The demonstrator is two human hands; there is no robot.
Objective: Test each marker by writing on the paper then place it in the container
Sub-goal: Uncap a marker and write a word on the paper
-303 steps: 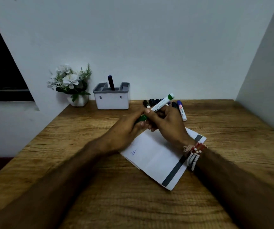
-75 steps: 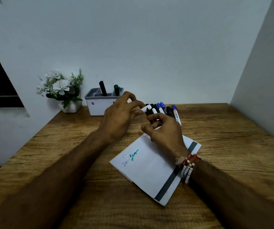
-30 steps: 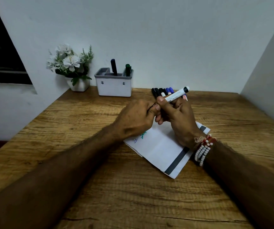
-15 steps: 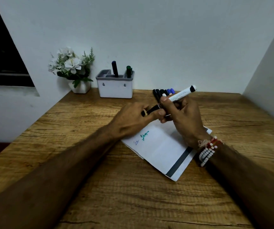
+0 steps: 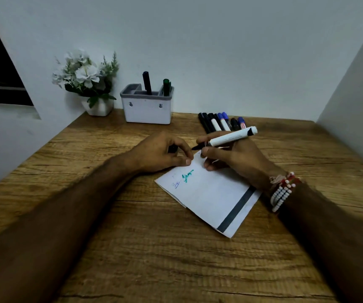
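Your right hand (image 5: 235, 158) gripped the white-barrelled black marker (image 5: 230, 137), its bare tip just beside your left hand (image 5: 160, 154), which pinched a small black cap (image 5: 172, 148) at the far corner of the white folded paper (image 5: 209, 193).

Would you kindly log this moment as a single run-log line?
right hand: grips uncapped marker, tip by paper corner | left hand: holds cap | container: two markers inside | paper: two scribbles
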